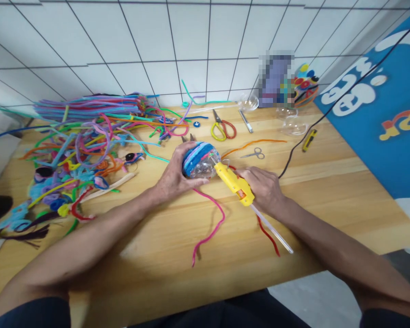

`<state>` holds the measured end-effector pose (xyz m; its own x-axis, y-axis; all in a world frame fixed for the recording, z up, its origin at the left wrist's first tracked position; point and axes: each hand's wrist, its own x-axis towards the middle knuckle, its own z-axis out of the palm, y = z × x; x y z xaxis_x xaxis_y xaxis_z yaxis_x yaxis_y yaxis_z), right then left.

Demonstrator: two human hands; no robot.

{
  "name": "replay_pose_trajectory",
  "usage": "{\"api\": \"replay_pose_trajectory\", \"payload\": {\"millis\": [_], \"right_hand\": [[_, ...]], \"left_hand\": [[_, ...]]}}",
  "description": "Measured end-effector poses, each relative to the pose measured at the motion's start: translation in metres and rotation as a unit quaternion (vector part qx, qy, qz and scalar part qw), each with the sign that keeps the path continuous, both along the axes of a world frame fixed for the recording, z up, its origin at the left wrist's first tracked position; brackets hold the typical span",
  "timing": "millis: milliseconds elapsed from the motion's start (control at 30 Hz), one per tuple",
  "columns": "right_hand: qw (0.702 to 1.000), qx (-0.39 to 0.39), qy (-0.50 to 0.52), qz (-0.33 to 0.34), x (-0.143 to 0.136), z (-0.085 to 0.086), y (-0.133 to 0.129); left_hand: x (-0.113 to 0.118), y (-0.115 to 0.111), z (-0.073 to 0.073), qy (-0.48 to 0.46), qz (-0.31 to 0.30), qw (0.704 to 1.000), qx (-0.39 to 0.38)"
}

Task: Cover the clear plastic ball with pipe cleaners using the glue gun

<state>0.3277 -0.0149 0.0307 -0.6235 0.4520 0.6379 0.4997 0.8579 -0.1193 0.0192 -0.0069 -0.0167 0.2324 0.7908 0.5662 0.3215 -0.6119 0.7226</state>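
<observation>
My left hand [179, 171] is wrapped round a clear plastic ball [205, 169], partly covered with rows of blue, pink and purple pipe cleaner. In my right hand [264, 186] is a yellow hot glue gun [235, 181], its nozzle against or very close to the ball's uncovered part. A clear glue stick [273, 230] sticks out of the gun's back end. From beneath the ball a pink pipe cleaner [220, 218] trails over the table towards me. A red pipe cleaner [268, 237] lies partly hidden under my right hand.
Heaped pipe cleaners [89, 141] cover the table's left side. Behind the ball lie scissors with yellow and red handles [222, 130]. To the right are small metal scissors [256, 154], an orange pipe cleaner [253, 145], a yellow utility knife [309, 141], clear plastic domes [294, 126] and a black cord [295, 146].
</observation>
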Motion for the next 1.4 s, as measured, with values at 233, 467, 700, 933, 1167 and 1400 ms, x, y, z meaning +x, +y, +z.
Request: {"api": "replay_pose_trajectory", "payload": {"millis": [233,467,700,933,1167,1400], "right_hand": [[0.998,-0.049,0.026,0.001,0.0022,-0.0071,-0.0007],[0.999,-0.031,0.014,-0.016,0.0035,-0.0099,0.0012],[0.997,-0.068,0.033,0.005,0.0044,-0.0095,0.004],[0.998,-0.056,0.035,0.023,0.0046,-0.0107,0.0039],[0.998,-0.057,0.024,0.014,0.0016,-0.0038,0.0018],[0.996,-0.076,0.041,0.023,0.002,-0.0073,0.0035]], "left_hand": [[-0.0003,-0.0016,0.0041,-0.003,-0.003,0.999,-0.036],[-0.0013,-0.0002,0.0005,-0.004,-0.011,1.0,-0.011],[-0.0011,-0.0002,0.0016,-0.007,-0.01,1.0,-0.021],[-0.0007,-0.0021,0.0042,0.0,-0.009,1.0,-0.024],[-0.002,0.0007,0.0027,0.02,-0.024,0.999,0.007],[-0.0022,0.0004,0.003,0.015,-0.022,1.0,0.008]]}}
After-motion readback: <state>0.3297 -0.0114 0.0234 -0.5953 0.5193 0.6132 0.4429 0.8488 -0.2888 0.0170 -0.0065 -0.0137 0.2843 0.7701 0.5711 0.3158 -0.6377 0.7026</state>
